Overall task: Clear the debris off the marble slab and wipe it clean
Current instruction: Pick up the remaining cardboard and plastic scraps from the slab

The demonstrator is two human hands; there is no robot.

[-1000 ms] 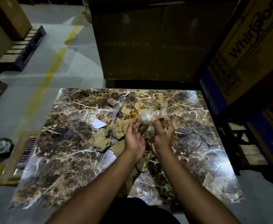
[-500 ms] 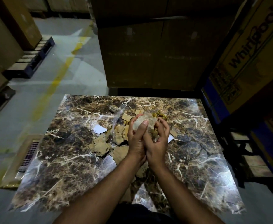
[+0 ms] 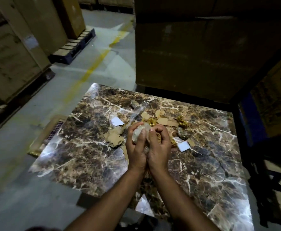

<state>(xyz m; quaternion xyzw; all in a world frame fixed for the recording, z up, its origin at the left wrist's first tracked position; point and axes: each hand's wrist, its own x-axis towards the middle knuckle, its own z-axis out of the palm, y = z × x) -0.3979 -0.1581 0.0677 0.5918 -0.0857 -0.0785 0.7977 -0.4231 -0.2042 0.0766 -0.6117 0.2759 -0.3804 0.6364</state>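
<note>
Slab: brown marble slab (image 3: pixel 79 157) with white veins, lying flat, glare on its near and left edges.
Left hand (image 3: pixel 135 147): fingers curled round a wad of clear plastic wrap (image 3: pixel 139 132), held above the slab's middle.
Right hand (image 3: pixel 159 146): pressed against the left, fingers curled over the same wad from the right side.
Debris, centre-left: torn cardboard pieces (image 3: pixel 114 138) lying on the slab just left of the hands.
Debris, far side: more cardboard scraps (image 3: pixel 162 121) beyond the hands; a loose strip of clear film (image 3: pixel 136 112) trailing toward the far edge.
Debris, white: one white paper scrap (image 3: pixel 117 121) left of the film, another white scrap (image 3: pixel 184 145) just right of the right hand.
Debris, stones: a small grey lump (image 3: pixel 134 104) near the far edge; a second grey lump (image 3: pixel 183 133) right of the hands.
Debris, yellow: crumpled yellow bits (image 3: pixel 182 122) on the far right of the pile.
Surroundings: large cardboard cartons (image 3: pixel 194 47) behind the slab; grey floor with a yellow line (image 3: pixel 93 67); a dark pallet (image 3: pixel 75 47) at left.
</note>
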